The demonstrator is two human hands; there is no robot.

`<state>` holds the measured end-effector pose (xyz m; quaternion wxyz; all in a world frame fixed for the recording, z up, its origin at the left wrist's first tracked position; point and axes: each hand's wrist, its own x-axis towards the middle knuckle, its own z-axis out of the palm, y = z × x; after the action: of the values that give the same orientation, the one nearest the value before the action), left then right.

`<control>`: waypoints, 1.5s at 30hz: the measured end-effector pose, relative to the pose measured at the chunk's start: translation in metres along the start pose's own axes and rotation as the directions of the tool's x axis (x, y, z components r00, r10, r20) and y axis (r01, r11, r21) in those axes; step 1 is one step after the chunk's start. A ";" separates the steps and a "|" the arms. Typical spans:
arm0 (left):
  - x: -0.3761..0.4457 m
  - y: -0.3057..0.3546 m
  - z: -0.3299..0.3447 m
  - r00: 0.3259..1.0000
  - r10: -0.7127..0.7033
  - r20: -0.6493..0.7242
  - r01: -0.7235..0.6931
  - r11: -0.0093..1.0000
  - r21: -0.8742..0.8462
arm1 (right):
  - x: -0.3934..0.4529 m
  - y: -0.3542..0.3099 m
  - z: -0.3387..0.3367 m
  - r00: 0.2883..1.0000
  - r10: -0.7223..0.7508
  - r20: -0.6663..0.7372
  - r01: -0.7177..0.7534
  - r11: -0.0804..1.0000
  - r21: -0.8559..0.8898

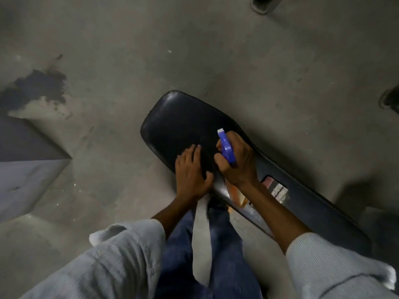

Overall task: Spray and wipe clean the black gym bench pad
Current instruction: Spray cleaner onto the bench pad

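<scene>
In the head view, the black gym bench pad (183, 126) is lying diagonally across the frame, its rounded end reaching up and away from both hands and its long body running down past the right forearm toward the lower right. The left hand (191, 171) is resting palm down on the pad's near-left edge, fingers spread flat and grasping nothing, the thumb curling toward the rim where the surface is dropping off to the concrete floor (129, 50). Just beside it, the right hand (236, 160) is clenching around a spray bottle (226, 147), whose blue trigger head and white nozzle are pointing up and away from the hand toward the pad's rounded end; the bottle's orange body is showing below the wrist. Beyond both hands the pad's surface is lying bare as far as its curved rim. Just behind the right wrist, a torn patch (276, 188) in the pad is showing pale striped material. Left of the left hand, open floor is stretching out to a dark stain (41, 87) and a grey slanted panel (28, 158), both well apart from the pad. Below the hands, pale ribbed sleeves (121, 255) and blue trousers (185, 255) are filling the frame, with a grey strip hanging between the legs.
</scene>
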<state>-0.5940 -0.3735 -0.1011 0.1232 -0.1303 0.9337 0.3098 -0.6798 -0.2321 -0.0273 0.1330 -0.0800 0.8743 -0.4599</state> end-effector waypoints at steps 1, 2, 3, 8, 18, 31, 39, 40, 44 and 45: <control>0.010 -0.011 0.001 0.998 -0.055 -0.020 0.056 0.996 0.063 | 0.001 0.004 0.007 0.999 0.027 0.031 -0.027 1.000 -0.006; 0.019 -0.022 0.003 0.997 -0.078 -0.030 0.081 0.991 0.108 | 0.004 0.008 0.015 0.998 0.043 0.055 -0.043 0.999 0.012; 0.028 -0.035 0.007 0.996 -0.078 -0.040 0.083 0.985 0.149 | 0.008 0.009 0.023 0.996 0.050 0.078 -0.052 0.998 0.035; 0.056 -0.088 0.030 0.999 -0.044 -0.004 0.043 0.963 0.266 | 0.025 0.022 0.067 0.981 0.094 0.167 -0.112 0.989 0.099; 0.056 -0.104 0.048 0.999 0.027 -0.034 -0.018 0.965 0.263 | 0.057 0.023 0.096 0.982 0.036 0.186 -0.057 0.992 0.109; 0.041 -0.110 0.065 0.955 0.259 0.143 -0.291 0.912 0.290 | 0.032 0.042 0.097 0.902 -0.041 0.429 -0.016 0.992 0.129; 0.052 -0.100 0.063 0.918 0.353 0.181 -0.394 0.864 0.314 | 0.030 0.050 0.070 0.976 0.058 0.210 -0.085 0.989 0.123; 0.054 -0.097 0.063 0.914 0.367 0.175 -0.405 0.857 0.319 | 0.028 0.051 0.067 0.982 0.081 0.168 -0.102 0.987 0.121; 0.061 -0.088 0.065 0.902 0.386 0.194 -0.431 0.834 0.344 | 0.015 0.062 0.056 0.981 0.191 -0.031 -0.185 0.973 0.141; 0.061 -0.086 0.066 0.900 0.387 0.200 -0.435 0.830 0.350 | 0.010 0.066 0.053 0.971 0.229 -0.068 -0.217 0.965 0.151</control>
<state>-0.6137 -0.4097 -0.2186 0.1330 0.1198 0.9729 0.1464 -0.6739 -0.2391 -0.1124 0.1523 0.0480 0.8476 -0.5061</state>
